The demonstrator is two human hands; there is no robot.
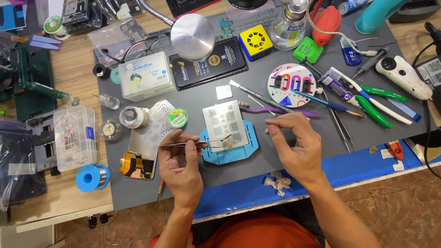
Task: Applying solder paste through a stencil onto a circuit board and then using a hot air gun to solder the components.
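My left hand [180,158] pinches a pair of thin metal tweezers [193,144] that lie level, tips pointing right. The tips hold a small grey wad [227,143] against the lower edge of a square metal stencil [223,122]. The stencil rests on a blue holder [245,146] on the grey mat [285,151]. My right hand [296,144] hovers to the right of the stencil, fingers curled loosely, thumb and forefinger close together, and holds nothing that I can see.
Crumpled used wipes [278,182] lie at the near edge. Brushes, green-handled cutters [376,103] and pens are at the right, a solder spool [92,177] and a clear parts box [75,137] at the left. A lamp head [192,36] hangs over the back.
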